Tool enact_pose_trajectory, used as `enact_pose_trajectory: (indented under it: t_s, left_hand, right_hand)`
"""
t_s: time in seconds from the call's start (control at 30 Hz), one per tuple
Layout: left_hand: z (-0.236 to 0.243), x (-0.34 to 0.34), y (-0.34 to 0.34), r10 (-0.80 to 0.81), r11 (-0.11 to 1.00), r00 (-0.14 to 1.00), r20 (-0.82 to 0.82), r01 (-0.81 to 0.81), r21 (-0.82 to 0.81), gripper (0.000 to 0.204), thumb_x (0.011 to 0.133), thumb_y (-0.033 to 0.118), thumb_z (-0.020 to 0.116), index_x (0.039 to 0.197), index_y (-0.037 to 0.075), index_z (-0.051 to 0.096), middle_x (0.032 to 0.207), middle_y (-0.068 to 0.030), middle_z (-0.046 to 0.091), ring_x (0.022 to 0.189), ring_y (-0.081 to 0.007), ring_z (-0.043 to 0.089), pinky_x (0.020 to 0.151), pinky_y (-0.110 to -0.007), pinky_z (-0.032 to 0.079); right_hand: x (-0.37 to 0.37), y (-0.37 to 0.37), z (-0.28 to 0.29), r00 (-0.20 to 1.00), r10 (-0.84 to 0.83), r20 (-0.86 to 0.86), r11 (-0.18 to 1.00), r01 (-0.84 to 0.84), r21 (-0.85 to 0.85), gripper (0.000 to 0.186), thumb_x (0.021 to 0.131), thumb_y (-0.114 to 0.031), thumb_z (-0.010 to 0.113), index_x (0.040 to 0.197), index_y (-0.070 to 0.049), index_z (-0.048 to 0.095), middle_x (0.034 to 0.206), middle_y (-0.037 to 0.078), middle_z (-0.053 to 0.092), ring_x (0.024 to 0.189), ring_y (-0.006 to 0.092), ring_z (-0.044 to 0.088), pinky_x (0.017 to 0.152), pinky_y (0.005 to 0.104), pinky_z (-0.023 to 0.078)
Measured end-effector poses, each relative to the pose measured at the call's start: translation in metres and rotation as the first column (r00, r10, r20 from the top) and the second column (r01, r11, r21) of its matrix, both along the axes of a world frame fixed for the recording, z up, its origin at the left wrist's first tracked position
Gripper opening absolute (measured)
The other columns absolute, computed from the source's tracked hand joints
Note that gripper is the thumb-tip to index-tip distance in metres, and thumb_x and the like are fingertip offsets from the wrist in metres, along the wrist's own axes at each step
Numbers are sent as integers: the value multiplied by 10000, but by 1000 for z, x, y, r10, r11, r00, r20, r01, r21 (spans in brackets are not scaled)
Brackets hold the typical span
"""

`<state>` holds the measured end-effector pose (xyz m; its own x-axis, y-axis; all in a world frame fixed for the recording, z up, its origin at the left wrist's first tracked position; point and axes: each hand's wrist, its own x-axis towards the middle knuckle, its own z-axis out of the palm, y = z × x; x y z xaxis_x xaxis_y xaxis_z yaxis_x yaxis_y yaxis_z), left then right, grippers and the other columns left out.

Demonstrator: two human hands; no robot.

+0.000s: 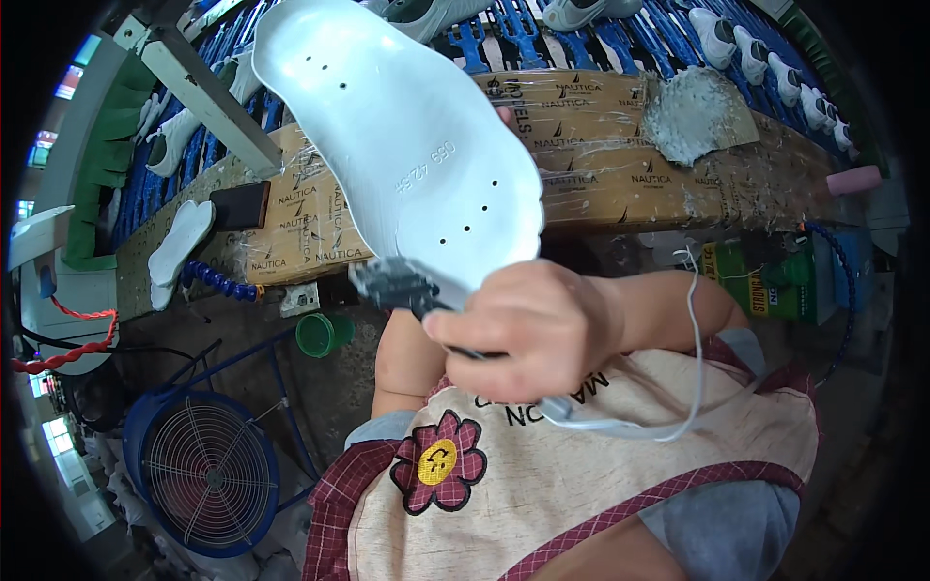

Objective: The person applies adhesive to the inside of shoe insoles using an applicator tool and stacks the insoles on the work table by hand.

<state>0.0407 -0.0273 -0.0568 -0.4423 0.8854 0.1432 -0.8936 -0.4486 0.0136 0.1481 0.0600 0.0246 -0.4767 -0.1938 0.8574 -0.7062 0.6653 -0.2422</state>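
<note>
White insole held up over the bench, tool at its heel.

The bench [620, 184], wrapped in taped cardboard, lies behind the insole [397, 136], which looks thin, light and somewhat springy, smooth enough to slip; best taken by its edges. The right hand [533, 329] is clenched on a dark-headed tool [392, 283] touching the insole's near end. The left hand is hidden behind the insole; I cannot tell its grip.

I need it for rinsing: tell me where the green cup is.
In the head view, the green cup lies on its side, lower left of centre, just under the bench edge, above the blue fan and left of the brush.
</note>
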Motion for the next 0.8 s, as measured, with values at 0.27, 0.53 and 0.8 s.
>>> enact_pose_trajectory:
  t_s: [0.27, 0.53, 0.8]
  left_hand:
    - [5, -30, -3, 87, 984, 949, -304, -34, 174, 1055, 879, 755, 722, 1667, 135, 393, 1539, -198, 576, 1412, -466, 559, 1167, -632, 524]
    - [23, -31, -6, 72, 986, 984, -162, -45, 160, 1095, 803, 826, 734, 1638, 171, 464, 1572, -185, 569, 1426, -467, 550, 1205, -648, 477]
    - [30, -46, -12, -41, 959, 985, -165, 85, 269, 1033, 809, 838, 698, 1615, 219, 511, 1587, -173, 576, 1460, -371, 553, 1259, -629, 418]
  right_hand:
    - [27, -8, 7, 960, 247, 131, 969, -248, -6, 104, 808, -40, 779, 889, -17, 718, 1165, 174, 731, 603, 170, 568, 537, 294, 509]
    - [10, 15, 1, 955, 238, 180, 967, -214, -141, 98, 782, 20, 797, 832, -44, 742, 1117, 161, 777, 631, 157, 637, 560, 271, 537]
    - [4, 39, 0, 793, 584, 174, 713, -399, -577, 171, 740, 82, 837, 805, -59, 766, 1087, 173, 813, 717, 157, 734, 612, 243, 581]
